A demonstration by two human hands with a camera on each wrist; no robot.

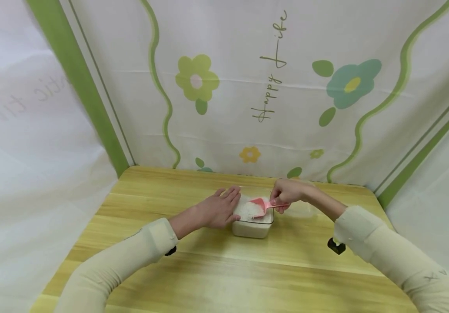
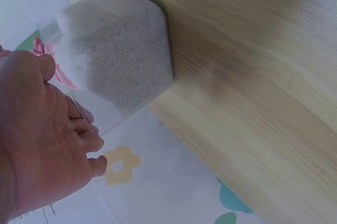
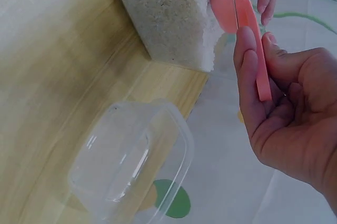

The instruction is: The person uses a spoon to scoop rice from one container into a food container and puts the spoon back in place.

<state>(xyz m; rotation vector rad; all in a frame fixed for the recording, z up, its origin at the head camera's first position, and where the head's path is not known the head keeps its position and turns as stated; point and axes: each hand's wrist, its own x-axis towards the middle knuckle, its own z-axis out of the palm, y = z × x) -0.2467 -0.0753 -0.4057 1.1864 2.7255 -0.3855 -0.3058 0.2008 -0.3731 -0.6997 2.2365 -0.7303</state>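
Observation:
A clear square container stands on the table, filled high with white rice. My left hand rests on its left rim, fingers extended along the edge; in the left wrist view that hand lies against the clear wall. My right hand grips the handle of a pink scoop, whose bowl lies in the rice surface with some grains in it. The right wrist view shows the thumb and fingers of the right hand pinching the scoop handle.
Just right of the rice container sits a second, clear plastic container, partly behind my right hand in the head view. The wooden table ends at a white floral curtain at the back, with more curtain on both sides.

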